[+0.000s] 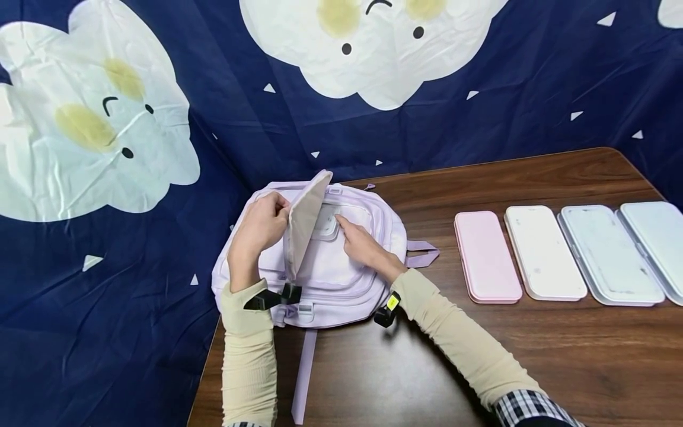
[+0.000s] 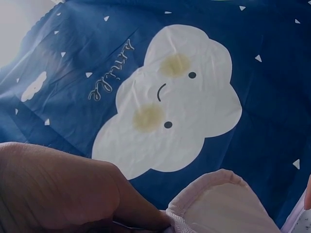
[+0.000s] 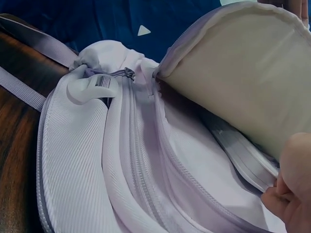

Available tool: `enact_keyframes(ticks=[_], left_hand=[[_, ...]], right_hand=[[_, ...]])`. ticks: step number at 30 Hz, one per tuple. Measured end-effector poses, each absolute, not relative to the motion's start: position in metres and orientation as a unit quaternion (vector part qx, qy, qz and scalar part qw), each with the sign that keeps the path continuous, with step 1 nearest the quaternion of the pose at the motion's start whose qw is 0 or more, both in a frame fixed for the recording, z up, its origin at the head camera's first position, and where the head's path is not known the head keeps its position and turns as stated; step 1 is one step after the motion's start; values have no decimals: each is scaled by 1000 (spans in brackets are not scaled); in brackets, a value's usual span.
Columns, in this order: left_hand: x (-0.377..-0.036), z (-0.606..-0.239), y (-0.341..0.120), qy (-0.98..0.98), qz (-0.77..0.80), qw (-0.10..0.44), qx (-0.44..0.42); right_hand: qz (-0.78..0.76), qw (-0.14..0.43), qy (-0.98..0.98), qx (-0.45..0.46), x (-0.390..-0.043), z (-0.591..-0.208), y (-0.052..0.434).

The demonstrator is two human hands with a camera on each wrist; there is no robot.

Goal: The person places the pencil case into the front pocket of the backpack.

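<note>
Two hands work on a light purple backpack (image 1: 320, 267) that lies flat on the brown worktop (image 1: 533, 367), near its left end. The left hand (image 1: 259, 228) pinches the bag's front flap (image 1: 305, 222) and lifts it up, so the pocket under it stays wide open. The right hand (image 1: 363, 243) has its fingers curled round a flat pale case (image 1: 326, 224) that sits partly inside that open pocket. From the right wrist view, the flap's tan inside (image 3: 248, 73) stands up over the case, and the zipper (image 3: 136, 160) runs open around the pocket. Four more flat cases lie in a row on the worktop to the right, well apart from the bag: a pink one (image 1: 487, 256), a white one (image 1: 544, 252) and two pale blue ones (image 1: 608, 255) (image 1: 658, 243). A dark blue cloth with white clouds (image 1: 373, 47) hangs behind everything.
</note>
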State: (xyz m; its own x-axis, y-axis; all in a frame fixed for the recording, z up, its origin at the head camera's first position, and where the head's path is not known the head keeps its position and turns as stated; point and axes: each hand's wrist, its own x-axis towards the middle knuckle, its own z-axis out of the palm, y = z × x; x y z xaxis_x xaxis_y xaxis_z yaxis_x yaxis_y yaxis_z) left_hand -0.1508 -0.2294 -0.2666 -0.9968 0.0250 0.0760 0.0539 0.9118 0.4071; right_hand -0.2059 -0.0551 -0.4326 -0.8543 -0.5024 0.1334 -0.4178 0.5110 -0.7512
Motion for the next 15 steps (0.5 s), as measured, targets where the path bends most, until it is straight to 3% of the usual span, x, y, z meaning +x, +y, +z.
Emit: enact_keyframes(ticks=[15], left_hand=[[-149, -268, -229, -976, -210, 42, -31]], right_hand=[[-358, 41, 886, -292, -207, -434, -58]])
